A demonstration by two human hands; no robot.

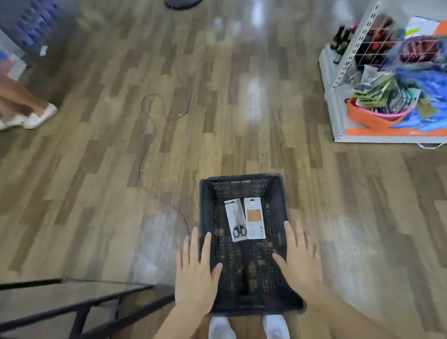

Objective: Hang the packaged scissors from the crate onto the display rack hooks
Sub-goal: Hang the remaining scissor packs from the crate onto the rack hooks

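Black crate, two packs left, hands spread at its sides

Both hands are released, fingers straight and spread: the left hand (195,270) lies against the near left rim of the black perforated plastic crate (281,207), the right hand (300,256) against the near right rim, neither curled round anything. Inside, toward the far end, two white carded packs lie flat and touching: the packaged scissors with black handles (235,220) face up, and a second pack with an orange panel (254,217), probably scissors lying face down, though blur hides it. Risks as I judge them: flat cards on a perforated floor are hard to pinch, and the purple cable (149,152) snaking along the wood-plank floor (88,189) could trip a step
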